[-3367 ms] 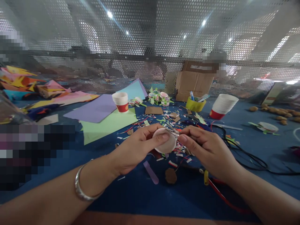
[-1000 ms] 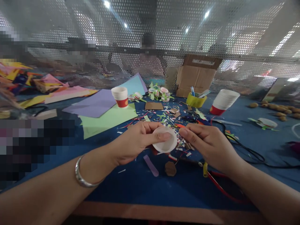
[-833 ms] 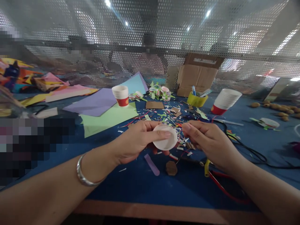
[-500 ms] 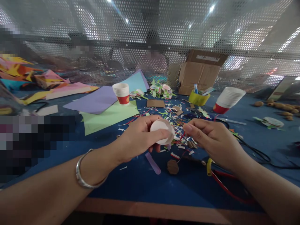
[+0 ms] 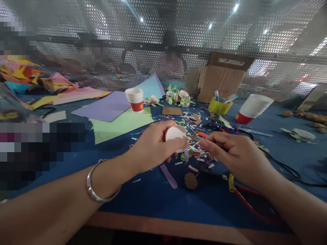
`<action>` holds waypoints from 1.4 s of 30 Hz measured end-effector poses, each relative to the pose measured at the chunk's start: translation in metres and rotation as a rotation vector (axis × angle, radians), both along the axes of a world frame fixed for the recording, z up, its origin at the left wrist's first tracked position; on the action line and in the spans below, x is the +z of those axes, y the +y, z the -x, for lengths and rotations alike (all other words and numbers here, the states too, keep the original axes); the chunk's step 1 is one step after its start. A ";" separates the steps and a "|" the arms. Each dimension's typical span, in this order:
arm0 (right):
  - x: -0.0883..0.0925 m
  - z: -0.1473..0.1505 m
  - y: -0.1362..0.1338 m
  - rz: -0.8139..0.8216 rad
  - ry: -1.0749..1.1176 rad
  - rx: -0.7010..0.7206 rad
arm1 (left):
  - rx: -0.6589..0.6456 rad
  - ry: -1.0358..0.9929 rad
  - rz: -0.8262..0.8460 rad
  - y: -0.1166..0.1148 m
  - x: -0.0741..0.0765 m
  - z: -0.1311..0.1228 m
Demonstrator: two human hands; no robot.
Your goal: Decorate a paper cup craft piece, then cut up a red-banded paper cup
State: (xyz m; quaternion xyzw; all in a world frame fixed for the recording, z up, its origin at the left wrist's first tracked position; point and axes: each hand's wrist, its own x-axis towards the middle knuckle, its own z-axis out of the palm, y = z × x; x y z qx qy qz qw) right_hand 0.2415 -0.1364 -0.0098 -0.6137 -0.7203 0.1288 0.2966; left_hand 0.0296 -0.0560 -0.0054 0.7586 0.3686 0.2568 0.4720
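My left hand [image 5: 158, 141] grips a cut-down paper cup [image 5: 175, 134], its round white face turned up under my thumb and a red band showing at its edge. To the right, my right hand [image 5: 222, 146] is closed in a pinch, thumb against the fingers. Whatever lies between those fingertips is hidden or too small to make out. Below the hands are a purple paper strip [image 5: 169, 177] and a small brown cardboard piece [image 5: 190, 180]. Red-handled scissors [image 5: 251, 204] lie partly beneath my right forearm. Paper scraps [image 5: 196, 149] litter the table between both hands.
Stacked paper cups stand left [image 5: 134, 100] and right [image 5: 254, 109]. Green [image 5: 120, 127] and purple sheets [image 5: 104, 105] lie left. Behind are finished-looking cup pieces [image 5: 178, 97], a yellow holder [image 5: 219, 106] and a cardboard box [image 5: 222, 81]. A black cable [image 5: 283, 166] runs right.
The cup piece has tilted slightly in my left hand, showing its red edge. My right hand stays pinched, and a red strand by its fingertips no longer shows. The view has shifted slightly.
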 end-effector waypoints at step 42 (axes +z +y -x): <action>0.010 -0.004 -0.010 -0.064 -0.002 0.082 | -0.352 -0.294 0.687 -0.001 0.008 0.008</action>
